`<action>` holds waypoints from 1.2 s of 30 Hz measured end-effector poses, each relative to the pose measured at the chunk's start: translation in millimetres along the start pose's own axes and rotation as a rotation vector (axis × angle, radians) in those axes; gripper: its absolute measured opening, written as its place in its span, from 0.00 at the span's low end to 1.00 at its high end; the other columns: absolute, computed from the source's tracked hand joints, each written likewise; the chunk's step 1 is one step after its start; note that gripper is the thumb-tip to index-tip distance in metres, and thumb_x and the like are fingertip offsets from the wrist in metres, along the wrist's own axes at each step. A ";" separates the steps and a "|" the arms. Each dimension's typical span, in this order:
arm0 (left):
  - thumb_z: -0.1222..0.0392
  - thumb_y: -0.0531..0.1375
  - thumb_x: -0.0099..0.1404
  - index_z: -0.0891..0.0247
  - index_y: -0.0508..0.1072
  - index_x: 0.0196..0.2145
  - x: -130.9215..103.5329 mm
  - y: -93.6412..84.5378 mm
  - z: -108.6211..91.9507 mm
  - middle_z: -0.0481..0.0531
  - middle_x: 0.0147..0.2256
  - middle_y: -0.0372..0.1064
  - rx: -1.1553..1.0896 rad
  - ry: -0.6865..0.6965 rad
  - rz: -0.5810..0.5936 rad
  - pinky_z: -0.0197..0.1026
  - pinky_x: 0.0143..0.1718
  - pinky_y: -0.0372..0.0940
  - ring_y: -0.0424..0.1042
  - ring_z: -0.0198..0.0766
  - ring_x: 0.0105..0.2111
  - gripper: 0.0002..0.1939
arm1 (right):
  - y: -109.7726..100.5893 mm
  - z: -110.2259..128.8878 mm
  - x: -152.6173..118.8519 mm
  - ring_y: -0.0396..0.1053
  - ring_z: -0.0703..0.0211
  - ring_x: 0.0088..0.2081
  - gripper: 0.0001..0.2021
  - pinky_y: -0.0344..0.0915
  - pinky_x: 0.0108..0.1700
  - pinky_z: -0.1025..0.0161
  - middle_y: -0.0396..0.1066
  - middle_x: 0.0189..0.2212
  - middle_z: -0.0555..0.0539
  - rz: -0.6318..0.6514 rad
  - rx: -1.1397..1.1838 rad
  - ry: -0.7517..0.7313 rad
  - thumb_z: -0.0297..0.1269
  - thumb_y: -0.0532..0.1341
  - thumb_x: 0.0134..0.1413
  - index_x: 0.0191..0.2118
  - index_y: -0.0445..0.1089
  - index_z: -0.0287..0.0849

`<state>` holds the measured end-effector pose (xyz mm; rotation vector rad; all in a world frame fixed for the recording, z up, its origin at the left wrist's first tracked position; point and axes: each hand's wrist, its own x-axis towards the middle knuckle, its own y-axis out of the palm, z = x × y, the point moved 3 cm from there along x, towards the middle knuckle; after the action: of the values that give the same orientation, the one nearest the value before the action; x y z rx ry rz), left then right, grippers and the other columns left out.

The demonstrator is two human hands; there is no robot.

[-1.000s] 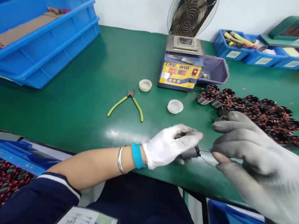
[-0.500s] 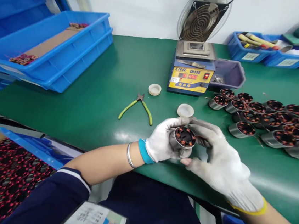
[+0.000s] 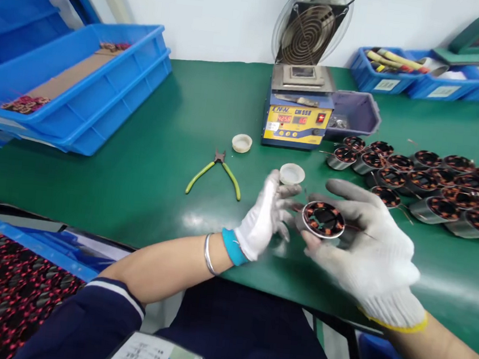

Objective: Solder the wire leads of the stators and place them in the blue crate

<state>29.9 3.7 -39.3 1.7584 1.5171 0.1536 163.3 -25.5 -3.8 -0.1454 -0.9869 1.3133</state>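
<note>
My right hand [image 3: 364,238], in a white glove, grips a round metal stator [image 3: 323,220] with copper windings and a dark centre, its open face turned up. Thin wires stick out at its sides. Just left of it is my left hand [image 3: 263,216], gloved, with its fingers apart and nothing in them. Beyond the hands stands a small white dish [image 3: 292,174], and a second dish [image 3: 242,142] is further left. Green-handled cutters [image 3: 215,172] lie spread on the green table [image 3: 145,181]. Several similar stators [image 3: 444,208] are grouped at the right.
A solder pot [image 3: 296,117] with a fan behind it stands at the back, beside a purple bin [image 3: 357,115]. Small blue bins [image 3: 386,83] line the back right. A large blue tray [image 3: 115,92] is at the left; a box of red-wired parts [image 3: 9,292] is at the lower left.
The stator has moved right, out of my left hand and into my right hand. My left hand has opened and drawn slightly left. The view has shifted a little.
</note>
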 end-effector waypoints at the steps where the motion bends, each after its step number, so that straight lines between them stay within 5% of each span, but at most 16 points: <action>1: 0.30 0.48 0.63 0.65 0.73 0.36 -0.2 0.1 -2.0 0.51 0.25 0.68 0.061 0.072 0.028 0.34 0.16 0.55 0.65 0.33 0.20 0.33 | -2.1 -2.9 1.2 0.75 0.52 0.41 0.17 0.75 0.32 0.61 0.71 0.50 0.41 -0.001 -0.012 0.067 0.45 0.68 0.41 0.38 0.73 0.42; 3: 0.31 0.53 0.61 0.64 0.71 0.30 -2.4 1.1 -6.5 0.50 0.23 0.66 0.194 0.224 0.074 0.33 0.17 0.55 0.64 0.31 0.19 0.30 | -5.2 -7.8 2.8 0.75 0.54 0.37 0.18 0.73 0.27 0.63 0.72 0.48 0.39 0.000 -0.027 0.151 0.47 0.68 0.39 0.36 0.72 0.40; 5: 0.42 0.64 0.58 0.63 0.69 0.24 -5.4 3.4 -9.3 0.45 0.19 0.62 0.276 0.301 0.092 0.32 0.20 0.56 0.59 0.28 0.19 0.21 | -6.3 -10.1 3.8 0.75 0.55 0.35 0.20 0.73 0.27 0.62 0.72 0.46 0.39 0.025 -0.042 0.161 0.49 0.69 0.37 0.34 0.71 0.40; 8: 0.59 0.66 0.58 0.63 0.65 0.20 -6.2 6.5 -13.0 0.42 0.17 0.57 0.261 0.264 0.063 0.32 0.20 0.55 0.55 0.26 0.17 0.15 | -6.4 -11.1 4.3 0.75 0.54 0.36 0.21 0.74 0.29 0.61 0.73 0.44 0.40 0.059 -0.030 0.145 0.50 0.69 0.37 0.35 0.72 0.41; 14: 0.57 0.56 0.68 0.63 0.66 0.24 -3.9 3.6 -35.7 0.42 0.18 0.58 0.141 0.253 -0.163 0.32 0.15 0.48 0.55 0.26 0.15 0.15 | -10.4 -8.9 6.1 0.74 0.54 0.38 0.19 0.74 0.33 0.60 0.73 0.42 0.41 0.018 -0.047 0.012 0.47 0.67 0.40 0.39 0.71 0.42; 19: 0.72 0.58 0.62 0.66 0.69 0.21 -4.2 12.1 -31.6 0.44 0.21 0.64 0.171 0.190 0.010 0.31 0.25 0.59 0.63 0.27 0.21 0.12 | -10.4 -13.6 5.3 0.73 0.50 0.43 0.20 0.73 0.39 0.54 0.72 0.46 0.40 0.122 -0.097 -0.107 0.47 0.66 0.44 0.43 0.71 0.43; 23: 0.65 0.59 0.63 0.65 0.68 0.23 1.2 5.5 -13.0 0.45 0.20 0.64 0.077 0.024 -0.003 0.32 0.15 0.51 0.62 0.28 0.16 0.10 | -12.7 -21.4 5.4 0.73 0.48 0.45 0.22 0.72 0.43 0.51 0.72 0.46 0.40 0.155 -0.097 -0.121 0.47 0.67 0.44 0.45 0.70 0.44; 28: 0.52 0.54 0.67 0.64 0.66 0.23 -1.0 0.9 -6.4 0.46 0.17 0.63 0.036 0.005 -0.042 0.32 0.13 0.48 0.57 0.27 0.13 0.18 | -11.2 -34.6 18.2 0.74 0.47 0.42 0.22 0.72 0.41 0.52 0.74 0.43 0.40 0.144 -0.087 0.169 0.49 0.68 0.35 0.38 0.71 0.42; 31: 0.59 0.56 0.66 0.63 0.64 0.23 -8.9 8.6 -4.9 0.44 0.16 0.60 0.172 -0.044 0.021 0.32 0.15 0.50 0.56 0.27 0.13 0.14 | -4.2 -45.9 33.9 0.74 0.50 0.36 0.29 0.71 0.40 0.52 0.75 0.37 0.41 0.189 -0.137 0.426 0.48 0.67 0.33 0.45 0.72 0.39; 36: 0.65 0.59 0.64 0.61 0.61 0.28 -10.2 11.8 1.0 0.42 0.19 0.59 0.099 -0.052 -0.036 0.33 0.19 0.54 0.56 0.27 0.17 0.09 | 5.2 -62.6 58.8 0.70 0.54 0.31 0.32 0.68 0.42 0.50 0.73 0.29 0.46 0.150 -0.210 0.525 0.50 0.67 0.30 0.46 0.73 0.40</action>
<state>36.9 -5.4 -28.7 1.7971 1.5405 0.0144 197.5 52.8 -14.3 -0.7002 -0.6670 1.2137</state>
